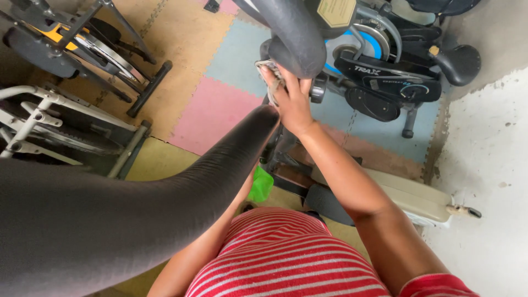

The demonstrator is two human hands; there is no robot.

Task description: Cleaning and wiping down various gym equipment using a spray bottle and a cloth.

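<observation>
Floor, head view: foam puzzle mats (220, 110) in pink, blue and tan lie over rough concrete (489, 165), with exercise machines crowded on them.
Nearby machines: a blue and black exercise bike (385, 71) stands at upper right; a white-framed machine (49, 121) sits at left.
Right hand: the right hand (294, 102) presses a grey cloth (271, 77) against the dark padded tube (291, 33), fingers curled over the cloth and gripping it against the padding.
Left hand: the left hand is hidden behind the black saddle (126, 203); only its forearm (192, 258) shows, so whether its fingers are clenched or loose cannot be told.
Where the cloth is: bunched under the right fingertips, touching the lower end of the tube, just above the saddle's nose.
Doing it well: judging by the grip, flat steady pressure with the cloth wrapped partway round the tube would likely cover it best, stroking along the padding rather than across.
Tube's axis: its long axis runs from top centre down towards the hand, slightly tilted.
Saddle's axis: it runs from lower left, with the nose pointing up and right at the hand.
</observation>
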